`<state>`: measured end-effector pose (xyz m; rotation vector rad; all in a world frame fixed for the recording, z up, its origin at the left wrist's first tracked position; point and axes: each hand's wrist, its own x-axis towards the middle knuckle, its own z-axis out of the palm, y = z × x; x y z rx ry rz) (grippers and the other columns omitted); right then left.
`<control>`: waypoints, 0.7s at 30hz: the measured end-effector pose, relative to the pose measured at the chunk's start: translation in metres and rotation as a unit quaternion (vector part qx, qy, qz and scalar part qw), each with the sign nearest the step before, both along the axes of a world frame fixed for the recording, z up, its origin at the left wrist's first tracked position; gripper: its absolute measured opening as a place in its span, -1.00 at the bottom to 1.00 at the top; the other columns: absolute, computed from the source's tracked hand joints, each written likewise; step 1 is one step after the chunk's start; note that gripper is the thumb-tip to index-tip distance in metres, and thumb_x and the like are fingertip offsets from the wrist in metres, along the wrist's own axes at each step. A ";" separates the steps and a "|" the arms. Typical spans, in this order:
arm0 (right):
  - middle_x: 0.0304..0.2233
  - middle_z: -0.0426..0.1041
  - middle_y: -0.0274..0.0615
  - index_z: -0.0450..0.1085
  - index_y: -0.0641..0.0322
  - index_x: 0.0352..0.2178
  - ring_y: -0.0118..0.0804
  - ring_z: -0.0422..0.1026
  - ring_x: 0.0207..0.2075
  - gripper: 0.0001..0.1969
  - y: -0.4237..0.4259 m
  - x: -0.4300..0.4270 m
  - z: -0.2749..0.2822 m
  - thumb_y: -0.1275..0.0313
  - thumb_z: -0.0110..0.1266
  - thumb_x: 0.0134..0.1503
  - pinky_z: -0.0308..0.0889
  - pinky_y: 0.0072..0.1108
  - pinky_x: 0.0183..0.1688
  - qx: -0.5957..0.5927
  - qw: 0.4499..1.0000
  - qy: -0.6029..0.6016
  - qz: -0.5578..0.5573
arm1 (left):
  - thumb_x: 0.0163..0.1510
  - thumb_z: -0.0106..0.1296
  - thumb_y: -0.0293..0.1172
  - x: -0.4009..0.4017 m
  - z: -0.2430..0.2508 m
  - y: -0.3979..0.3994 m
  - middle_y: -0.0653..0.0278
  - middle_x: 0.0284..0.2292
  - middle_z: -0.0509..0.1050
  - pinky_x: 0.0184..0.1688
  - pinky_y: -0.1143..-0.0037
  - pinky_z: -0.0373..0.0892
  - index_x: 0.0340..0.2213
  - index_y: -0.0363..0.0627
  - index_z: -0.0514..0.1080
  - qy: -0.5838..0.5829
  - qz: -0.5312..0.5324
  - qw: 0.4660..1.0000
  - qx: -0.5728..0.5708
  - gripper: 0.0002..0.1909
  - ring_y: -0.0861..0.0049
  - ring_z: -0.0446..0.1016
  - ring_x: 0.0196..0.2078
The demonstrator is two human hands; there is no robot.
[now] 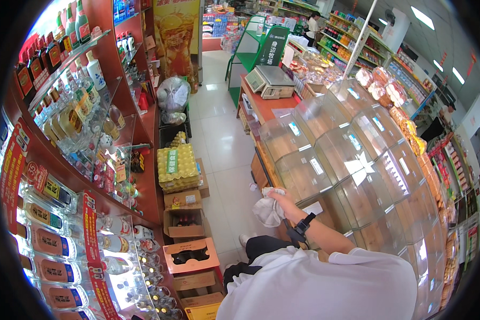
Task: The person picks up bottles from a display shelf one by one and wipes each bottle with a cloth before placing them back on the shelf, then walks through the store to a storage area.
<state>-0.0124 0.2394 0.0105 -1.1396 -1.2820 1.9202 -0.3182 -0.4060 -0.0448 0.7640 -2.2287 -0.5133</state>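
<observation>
A crumpled whitish cloth [269, 211] hangs from my right hand [282, 200], whose fingers are closed around it. A black band with a small device [302, 226] sits on that wrist. My right forearm passes in front of the near edge of a wooden display case with clear plastic bins [316, 168]. The bins stand in rows with hinged-looking clear lids, and small labels are stuck on them. Wood-coloured bottoms show through many of the lids. A white card [313, 209] lies just beyond my wrist. My left hand is out of view.
Glass shelves of liquor bottles [70, 116] line the left side. Cartons [190, 256] and stacked yellow egg trays [178, 166] stand along the aisle floor [224, 160]. A weighing scale [274, 82] rests on the counter beyond the bins. Two other people [313, 30] are farther off.
</observation>
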 end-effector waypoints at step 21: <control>-0.39 0.47 -0.17 0.37 0.30 -0.36 -0.27 0.47 -0.35 -0.79 0.141 -0.189 -0.077 0.46 0.15 -0.06 0.39 -0.48 -0.28 -0.115 0.958 -0.075 0.250 | 0.02 -0.19 -0.62 0.349 -0.014 0.231 0.29 -0.58 0.40 -0.40 0.62 0.30 -0.55 -0.26 0.39 -0.058 -0.004 0.956 0.286 -0.83 0.57 0.36 -0.48</control>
